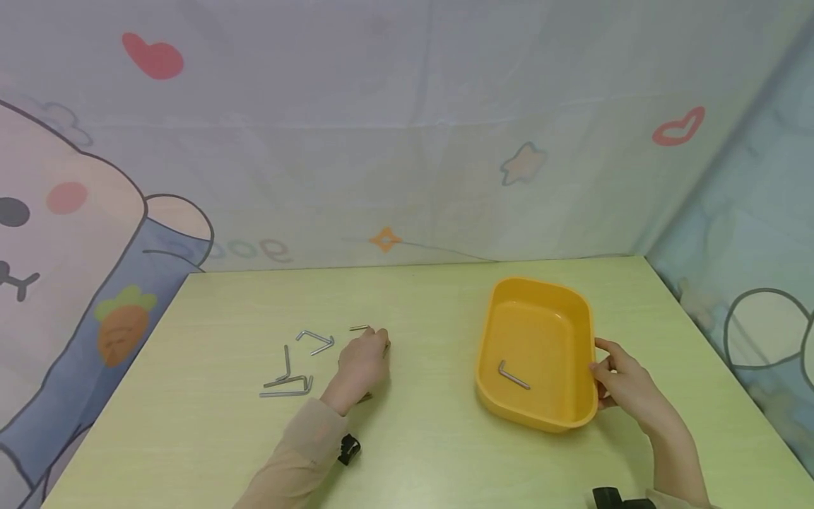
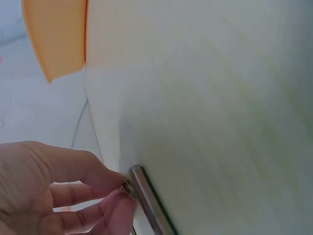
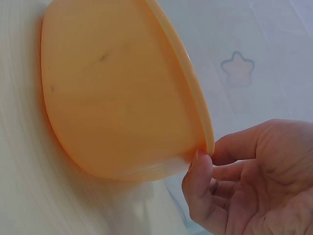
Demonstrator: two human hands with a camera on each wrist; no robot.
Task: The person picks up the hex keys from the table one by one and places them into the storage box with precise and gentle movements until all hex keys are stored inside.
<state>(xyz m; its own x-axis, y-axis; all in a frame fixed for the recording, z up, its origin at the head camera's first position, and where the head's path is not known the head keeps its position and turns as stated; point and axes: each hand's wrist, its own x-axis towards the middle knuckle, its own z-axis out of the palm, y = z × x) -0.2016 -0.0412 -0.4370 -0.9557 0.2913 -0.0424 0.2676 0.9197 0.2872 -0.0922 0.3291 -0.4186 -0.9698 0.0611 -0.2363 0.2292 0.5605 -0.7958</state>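
My left hand (image 1: 364, 362) reaches down to the table among L-shaped metal hex keys. In the left wrist view, its thumb and fingers pinch the end of one hex key (image 2: 128, 190), most of which is hidden, while a thicker key (image 2: 150, 201) lies right beside the fingertips. With thumb and fingers, my right hand (image 1: 626, 385) grips the right rim of a yellow plastic tray (image 1: 540, 336). Inside the tray, near its front left, rests a single hex key (image 1: 514, 376). From the right wrist view, the thumb presses at the outer edge of the tray wall (image 3: 122, 98).
Several loose hex keys (image 1: 286, 394) lie left of my left hand, two more (image 1: 316, 339) a little farther back. Another key (image 1: 359, 327) shows just behind the fingers. A printed cloth (image 1: 381, 141) hangs along the back edge of the pale wooden table (image 1: 420, 452).
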